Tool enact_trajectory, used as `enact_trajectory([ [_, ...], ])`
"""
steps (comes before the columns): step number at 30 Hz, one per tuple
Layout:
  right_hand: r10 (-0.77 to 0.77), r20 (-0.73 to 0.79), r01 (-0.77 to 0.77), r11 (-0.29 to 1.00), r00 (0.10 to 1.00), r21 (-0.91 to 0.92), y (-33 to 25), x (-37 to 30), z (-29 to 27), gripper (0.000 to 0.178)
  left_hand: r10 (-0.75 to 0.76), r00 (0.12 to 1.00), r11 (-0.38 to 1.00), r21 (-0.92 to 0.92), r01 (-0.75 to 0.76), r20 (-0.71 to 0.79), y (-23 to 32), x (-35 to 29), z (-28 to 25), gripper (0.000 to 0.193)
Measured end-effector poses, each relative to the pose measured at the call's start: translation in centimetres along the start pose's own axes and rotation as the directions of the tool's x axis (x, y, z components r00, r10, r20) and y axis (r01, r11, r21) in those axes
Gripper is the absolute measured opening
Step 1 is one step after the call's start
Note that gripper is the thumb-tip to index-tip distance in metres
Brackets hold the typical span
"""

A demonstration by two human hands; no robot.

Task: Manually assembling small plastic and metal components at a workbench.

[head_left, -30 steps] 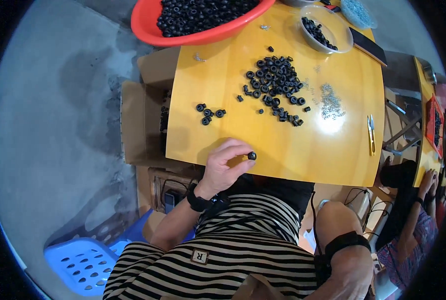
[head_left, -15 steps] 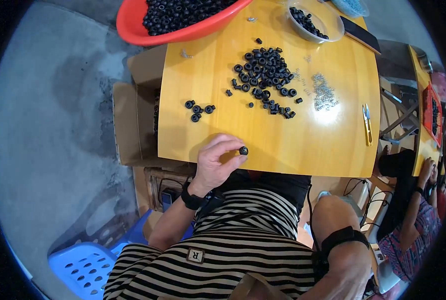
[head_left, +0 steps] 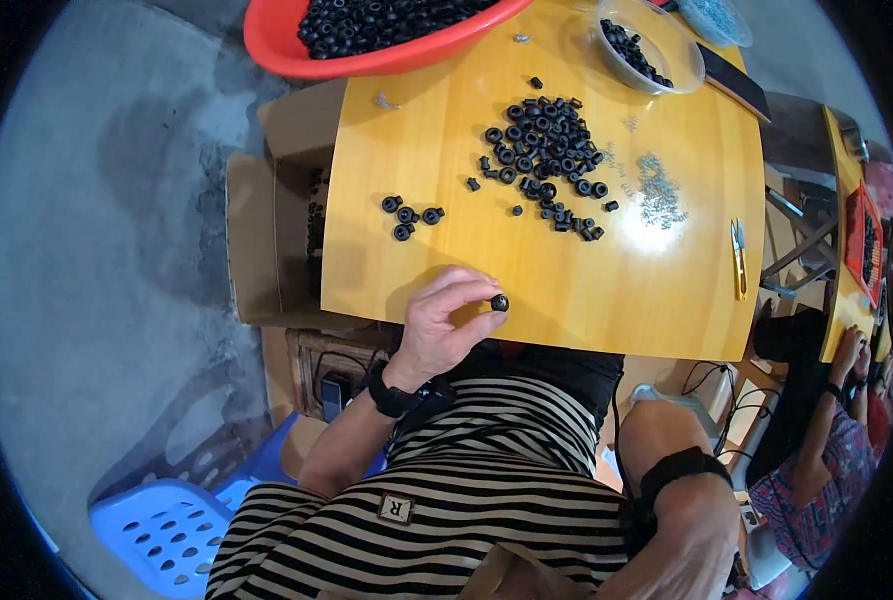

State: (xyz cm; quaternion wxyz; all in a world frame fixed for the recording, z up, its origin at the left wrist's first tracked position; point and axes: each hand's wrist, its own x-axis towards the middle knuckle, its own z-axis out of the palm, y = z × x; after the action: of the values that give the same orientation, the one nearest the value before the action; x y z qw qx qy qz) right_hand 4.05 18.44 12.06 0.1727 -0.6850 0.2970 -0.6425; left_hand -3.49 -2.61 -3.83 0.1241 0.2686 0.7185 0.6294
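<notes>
Over the front edge of the table, my left hand pinches a small black rubber part between thumb and fingertips. A pale, coil-like mark shows on the part's face. Beyond this hand, to the left, lies a small cluster of black rubber parts. A larger loose pile of them spreads over the middle. Right of that pile lies a heap of tiny metal springs. My right arm is at the lower right, with a black wristband; that hand's fingers cannot be made out.
A red basin of black parts stands at the far left of the wooden table. A clear bowl is far right. Yellow-handled thread snips lie near the right edge. An open carton sits left; another person's arm shows right.
The view has shifted slightly, so the table and its contents sit a little differently in the picture. My left hand keeps the same pinch on the black part.
</notes>
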Motion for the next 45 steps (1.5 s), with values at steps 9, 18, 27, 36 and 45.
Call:
enact_trajectory([
  [9,0.209,-0.942,-0.742,0.668,0.264,-0.060,3.8,-3.4,-1.7,0.009,0.017,1.000,0.998,-0.060,-0.017,-0.010,-0.3,-0.2,-0.4,0.023],
  [18,-0.186,-0.964,-0.923,-0.369,0.189,-0.109,13.8,-5.4,-6.8,0.015,0.033,0.999,0.994,-0.101,-0.033,-0.006,-0.9,-0.6,-0.7,0.022],
  [27,-0.034,-0.972,-0.789,-0.591,0.231,-0.167,16.2,-6.5,-8.5,0.020,0.026,0.999,0.995,-0.096,-0.023,0.034,-0.9,-0.7,-1.0,0.022],
  [36,-0.041,-0.978,-0.761,-0.636,0.203,-0.131,14.5,-7.2,-6.9,0.019,0.063,0.998,0.990,-0.125,-0.060,0.020,-1.4,-0.6,-0.6,0.022],
  [45,-0.426,-0.904,-0.984,-0.176,0.045,0.034,10.1,-10.9,-2.5,0.016,0.088,0.996,0.991,-0.101,-0.088,-0.002,-1.4,-0.6,-0.4,0.024],
])
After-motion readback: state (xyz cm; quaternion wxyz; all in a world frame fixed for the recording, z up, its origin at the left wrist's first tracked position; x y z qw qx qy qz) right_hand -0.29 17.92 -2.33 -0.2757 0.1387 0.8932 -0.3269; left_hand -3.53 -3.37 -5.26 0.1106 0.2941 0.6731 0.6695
